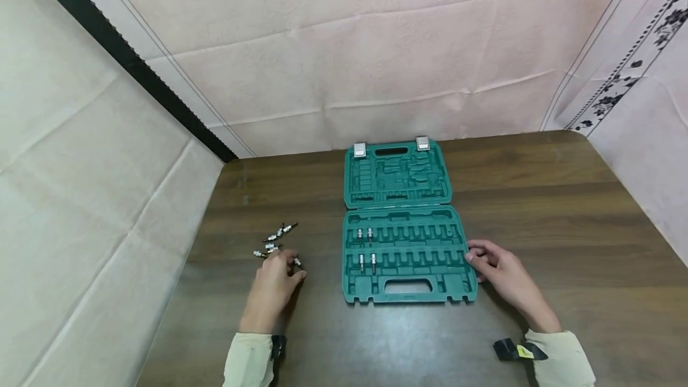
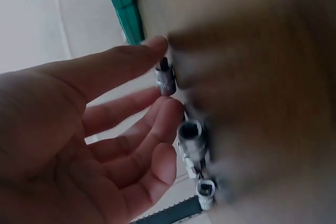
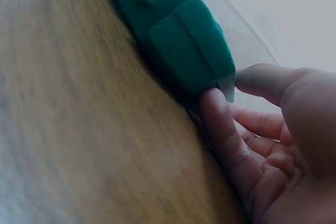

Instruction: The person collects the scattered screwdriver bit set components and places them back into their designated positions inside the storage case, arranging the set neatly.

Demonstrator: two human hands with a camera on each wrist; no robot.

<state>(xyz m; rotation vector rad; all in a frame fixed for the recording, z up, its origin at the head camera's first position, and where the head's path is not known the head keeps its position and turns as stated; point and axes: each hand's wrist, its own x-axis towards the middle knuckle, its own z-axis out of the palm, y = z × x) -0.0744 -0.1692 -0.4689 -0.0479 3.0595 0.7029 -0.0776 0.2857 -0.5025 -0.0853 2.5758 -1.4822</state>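
A green tool case (image 1: 408, 199) lies unfolded on the table, with several bit sockets (image 1: 373, 263) standing in slots on the left of its nearer half. Left of the case, my left hand (image 1: 274, 285) is low over the tabletop. Its thumb and a finger pinch a bit socket (image 2: 166, 81) by its two ends. More loose bit sockets (image 2: 192, 135) lie beside those fingers, partly hidden by the hand in the head view. My right hand (image 1: 502, 273) holds the case's right edge (image 3: 210, 51) between thumb and fingers.
Loose bit sockets (image 1: 280, 232) form a small pile on the left of the brown wooden table (image 1: 564, 214). Pale cloth (image 1: 349, 58) hangs along the table's far edge and at both sides. The case's lid half has two silver latches (image 1: 423, 143).
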